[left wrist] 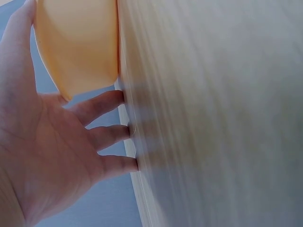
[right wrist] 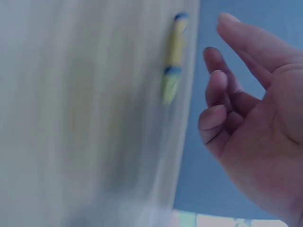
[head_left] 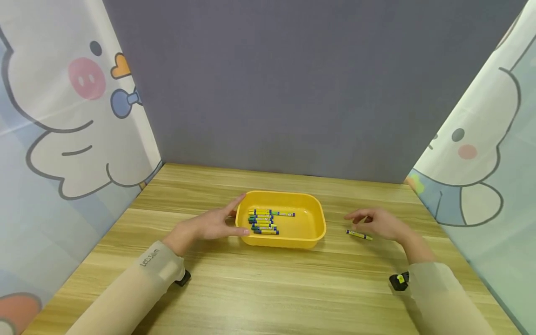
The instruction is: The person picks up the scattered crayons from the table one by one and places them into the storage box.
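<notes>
A yellow plastic tray (head_left: 299, 243) stands on the table, holding several crayons (head_left: 263, 218) with yellow wrappers and blue bands, mostly toward its left side. My left hand (head_left: 215, 224) touches the tray's left end, thumb at the near side and fingers spread straight. In the left wrist view, three fingertips of that hand reach down to the tabletop beside the tray. To the right of the tray lies a single light-green-tipped crayon (head_left: 359, 235), also seen blurred in the right wrist view. Just above this crayon hovers my right hand (head_left: 378, 224), its fingers loosely bent and holding nothing.
The wooden tabletop (head_left: 268, 288) ends at a grey panel (head_left: 276, 93) behind. Cartoon-printed sheets (head_left: 63, 102) stand at the left and right sides. A small black device (head_left: 399, 281) sits at the right wrist.
</notes>
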`<state>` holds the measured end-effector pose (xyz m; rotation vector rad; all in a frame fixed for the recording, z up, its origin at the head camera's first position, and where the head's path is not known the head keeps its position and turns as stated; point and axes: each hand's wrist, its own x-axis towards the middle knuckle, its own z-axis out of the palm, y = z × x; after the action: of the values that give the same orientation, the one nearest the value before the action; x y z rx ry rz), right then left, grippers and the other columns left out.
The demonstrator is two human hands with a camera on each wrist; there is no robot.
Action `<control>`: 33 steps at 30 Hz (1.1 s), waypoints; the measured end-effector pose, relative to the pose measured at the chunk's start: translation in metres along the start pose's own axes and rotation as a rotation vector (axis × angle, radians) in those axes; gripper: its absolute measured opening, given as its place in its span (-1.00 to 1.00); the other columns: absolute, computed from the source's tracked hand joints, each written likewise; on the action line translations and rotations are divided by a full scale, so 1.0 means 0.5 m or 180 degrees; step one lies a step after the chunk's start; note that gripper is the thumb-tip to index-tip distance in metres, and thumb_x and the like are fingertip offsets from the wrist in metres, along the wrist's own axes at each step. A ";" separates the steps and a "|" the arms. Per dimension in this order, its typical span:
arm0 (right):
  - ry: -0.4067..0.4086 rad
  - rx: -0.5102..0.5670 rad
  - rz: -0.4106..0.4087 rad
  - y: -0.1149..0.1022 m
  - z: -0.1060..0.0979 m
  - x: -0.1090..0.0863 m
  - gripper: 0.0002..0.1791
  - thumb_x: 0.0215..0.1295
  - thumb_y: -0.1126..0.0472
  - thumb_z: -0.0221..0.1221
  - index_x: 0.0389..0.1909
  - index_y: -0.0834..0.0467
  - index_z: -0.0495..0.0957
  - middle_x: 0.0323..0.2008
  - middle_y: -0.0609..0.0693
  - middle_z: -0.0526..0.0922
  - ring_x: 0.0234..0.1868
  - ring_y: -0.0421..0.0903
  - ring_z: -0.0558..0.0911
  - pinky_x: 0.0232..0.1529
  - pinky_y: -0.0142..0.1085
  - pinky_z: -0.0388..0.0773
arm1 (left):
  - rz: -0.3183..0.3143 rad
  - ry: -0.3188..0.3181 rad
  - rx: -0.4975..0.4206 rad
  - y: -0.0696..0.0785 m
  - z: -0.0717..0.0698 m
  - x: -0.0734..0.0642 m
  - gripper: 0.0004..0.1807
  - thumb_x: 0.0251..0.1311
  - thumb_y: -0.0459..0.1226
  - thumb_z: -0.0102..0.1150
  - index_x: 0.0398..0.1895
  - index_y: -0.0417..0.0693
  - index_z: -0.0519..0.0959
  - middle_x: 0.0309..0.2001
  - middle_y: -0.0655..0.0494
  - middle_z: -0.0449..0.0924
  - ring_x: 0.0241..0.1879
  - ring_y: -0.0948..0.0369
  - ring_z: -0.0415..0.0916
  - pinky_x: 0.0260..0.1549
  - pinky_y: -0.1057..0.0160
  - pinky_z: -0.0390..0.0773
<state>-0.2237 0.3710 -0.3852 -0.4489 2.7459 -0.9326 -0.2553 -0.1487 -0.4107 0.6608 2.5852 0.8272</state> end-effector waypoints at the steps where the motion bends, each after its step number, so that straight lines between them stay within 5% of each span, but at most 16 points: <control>1: -0.0055 -0.0020 0.0016 0.009 -0.001 -0.007 -0.59 0.52 0.11 0.38 0.30 0.11 0.74 0.09 0.09 0.83 -0.12 -0.14 0.68 -0.18 -0.31 0.65 | -0.0003 0.0002 0.0000 0.000 0.000 0.000 0.35 0.19 0.52 0.32 0.81 0.59 -0.36 0.65 -0.17 0.36 0.63 -0.23 0.32 0.60 -0.46 0.19; 10: -0.0284 -0.0017 0.0084 0.058 -0.003 -0.028 -0.59 0.46 0.07 0.45 0.26 0.05 0.76 0.21 0.07 0.81 0.18 0.00 0.73 0.05 -0.39 0.67 | 0.0007 -0.0004 -0.0006 -0.001 -0.003 -0.003 0.34 0.22 0.51 0.31 0.82 0.57 -0.37 0.64 -0.22 0.37 0.61 -0.25 0.33 0.58 -0.47 0.22; 17: -0.0247 0.0001 0.0171 0.064 0.003 -0.026 -0.63 0.47 0.08 0.43 0.23 0.04 0.79 0.20 0.06 0.81 -0.04 -0.18 0.62 -0.09 -0.39 0.58 | 0.0013 0.0005 0.0013 -0.001 -0.003 -0.003 0.32 0.24 0.49 0.31 0.82 0.58 -0.36 0.63 -0.20 0.39 0.61 -0.26 0.33 0.59 -0.46 0.21; 23: 0.0004 0.0097 0.0236 0.034 0.003 -0.011 -0.58 0.57 0.00 0.34 0.33 0.05 0.74 0.06 0.02 0.80 -0.12 -0.16 0.61 -0.15 -0.32 0.61 | -0.0007 -0.0004 -0.0010 0.003 -0.005 -0.004 0.34 0.22 0.49 0.33 0.82 0.56 -0.35 0.62 -0.19 0.40 0.61 -0.27 0.33 0.60 -0.46 0.20; 33: 0.0363 0.0208 -0.0190 -0.059 0.007 0.059 -0.61 0.56 0.00 0.35 0.30 0.00 0.77 -0.08 0.01 0.73 -0.14 -0.11 0.58 -0.18 -0.33 0.60 | -0.0024 0.0003 0.0002 0.002 -0.005 -0.003 0.35 0.20 0.52 0.32 0.83 0.54 -0.34 0.62 -0.16 0.41 0.62 -0.27 0.32 0.60 -0.46 0.20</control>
<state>-0.2438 0.3364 -0.3727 -0.4827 2.8070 -1.0915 -0.2549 -0.1498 -0.4081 0.6509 2.5874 0.8244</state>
